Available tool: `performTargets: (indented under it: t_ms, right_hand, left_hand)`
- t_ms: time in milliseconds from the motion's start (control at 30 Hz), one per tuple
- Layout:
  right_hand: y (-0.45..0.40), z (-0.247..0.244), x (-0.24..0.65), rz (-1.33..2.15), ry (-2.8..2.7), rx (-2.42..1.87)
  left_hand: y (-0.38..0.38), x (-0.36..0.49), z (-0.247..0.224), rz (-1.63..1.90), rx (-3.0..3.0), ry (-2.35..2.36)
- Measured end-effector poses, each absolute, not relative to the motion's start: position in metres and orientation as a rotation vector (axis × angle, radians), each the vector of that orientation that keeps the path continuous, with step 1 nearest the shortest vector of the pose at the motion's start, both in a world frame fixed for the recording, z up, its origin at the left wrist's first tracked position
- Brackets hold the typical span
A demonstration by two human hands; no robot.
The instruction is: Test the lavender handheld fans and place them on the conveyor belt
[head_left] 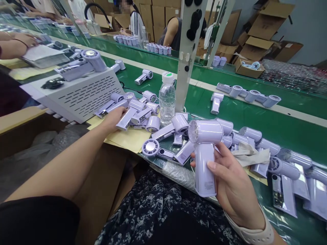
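A lilac handheld fan point(205, 163) stands upright in my right hand point(232, 180), head on top and round grille facing left. My thumb lies on the front of its handle, and the other fingers go behind it. My left hand point(115, 119) reaches into a pile of similar fans on yellow paper point(127, 140). Its fingers close around the handle of one lilac fan point(126, 119), and the fingertips are partly hidden behind it. Between my hands, a fan with a round silver centre point(150, 147) lies near the table edge.
A clear water bottle point(167, 98) stands behind the pile beside a white post point(187, 61). To the left is a slotted white metal box point(84, 92). More fans point(283, 166) crowd the right side. A green conveyor belt point(196, 98) runs behind; other people sit beyond it.
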State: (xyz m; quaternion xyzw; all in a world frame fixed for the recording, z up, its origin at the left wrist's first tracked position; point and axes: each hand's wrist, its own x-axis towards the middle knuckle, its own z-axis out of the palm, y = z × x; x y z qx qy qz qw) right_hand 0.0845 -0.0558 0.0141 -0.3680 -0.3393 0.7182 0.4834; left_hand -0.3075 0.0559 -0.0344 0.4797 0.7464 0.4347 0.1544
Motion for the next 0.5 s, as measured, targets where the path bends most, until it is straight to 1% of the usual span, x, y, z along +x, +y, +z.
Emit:
performTargets:
  t_ms: [100, 167, 200, 233, 267, 333, 400, 500]
  right_hand:
    - [-0.056, 0.012, 0.087, 1.745, -0.843, -0.871]
    - [-0.057, 0.012, 0.085, 1.727, -0.820, -0.856]
    - [-0.058, 0.012, 0.084, 1.723, -0.811, -0.845]
    - [-0.059, 0.013, 0.081, 1.722, -0.804, -0.834]
    - [-0.059, 0.013, 0.079, 1.713, -0.802, -0.820]
    - [-0.061, 0.016, 0.074, 1.670, -0.807, -0.805]
    - [-0.061, 0.018, 0.071, 1.610, -0.821, -0.811]
    - [-0.062, 0.019, 0.070, 1.551, -0.849, -0.843]
  left_hand:
    - [0.021, -0.284, -0.007, 1.376, 1.273, 2.261]
    - [-0.012, -0.245, 0.009, 1.536, 1.272, 2.183]
    - [-0.030, -0.219, 0.014, 1.604, 1.316, 2.039]
    - [-0.046, -0.191, 0.018, 1.602, 1.353, 1.664]
    - [-0.060, -0.164, 0.018, 1.507, 1.336, 1.357]
    - [-0.077, -0.117, 0.015, 1.328, 1.277, 1.020]
    - [-0.080, -0.089, 0.008, 1.246, 1.244, 0.936]
    - [-0.070, -0.075, -0.002, 1.253, 1.275, 0.976]
